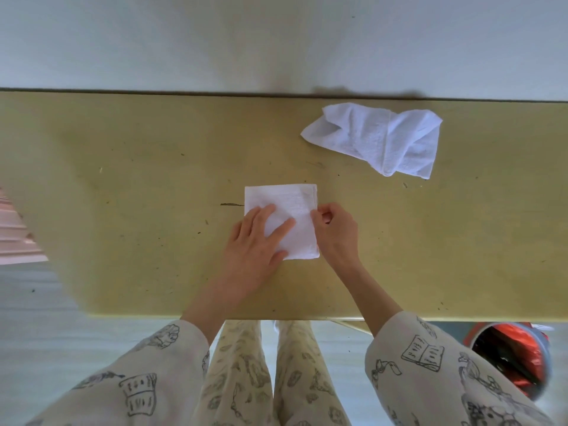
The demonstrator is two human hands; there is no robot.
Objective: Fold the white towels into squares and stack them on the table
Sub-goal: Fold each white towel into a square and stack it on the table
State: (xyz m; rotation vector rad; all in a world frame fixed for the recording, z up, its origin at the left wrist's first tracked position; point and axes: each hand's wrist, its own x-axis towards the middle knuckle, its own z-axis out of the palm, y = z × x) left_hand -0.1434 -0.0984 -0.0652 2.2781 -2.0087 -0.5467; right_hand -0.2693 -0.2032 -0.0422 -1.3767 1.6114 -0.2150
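Observation:
A white towel folded into a square (pixel 292 201) lies in the middle of the yellowish table (pixel 138 186). My left hand (pixel 255 241) rests flat on its near left part, fingers spread. The thumb and fingers of my right hand (pixel 336 232) pinch the towel's right edge. A second white towel (pixel 378 138) lies crumpled and unfolded at the far right of the table, close to the wall.
The table's far edge meets a pale wall (pixel 276 41). A bin with a red liner (pixel 516 355) stands on the floor under the table's near right corner. A pink object (pixel 15 235) sits at the left edge of view.

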